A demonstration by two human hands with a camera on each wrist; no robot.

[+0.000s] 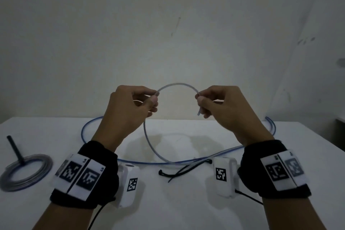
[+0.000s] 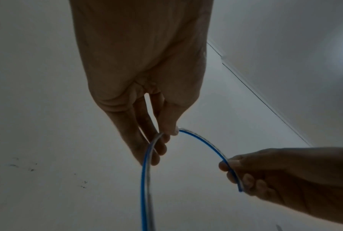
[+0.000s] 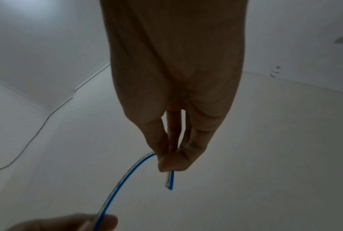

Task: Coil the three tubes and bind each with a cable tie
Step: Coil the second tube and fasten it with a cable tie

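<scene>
Above the table (image 1: 56, 127), right hand (image 1: 222, 106) and left hand (image 1: 128, 106) each pinch the springy blue-striped tube (image 1: 177, 85), whose short free end could slip out and uncoil

White table (image 1: 186, 201): matte top, filling the lower half of the head view, faint shadow patches near its centre. Pale wall (image 1: 168, 24): stands behind the table at 12 o'clock, with dark scuff marks (image 1: 306, 40) toward 2 o'clock and a thin scratch (image 1: 176, 24) near centre. Black upright rod (image 1: 15, 150): at 9 o'clock on the table (what holds it up cannot be told). Black wrist bands (image 1: 93, 155) with white marker-printed blocks: at 7 and 5 o'clock.
</scene>
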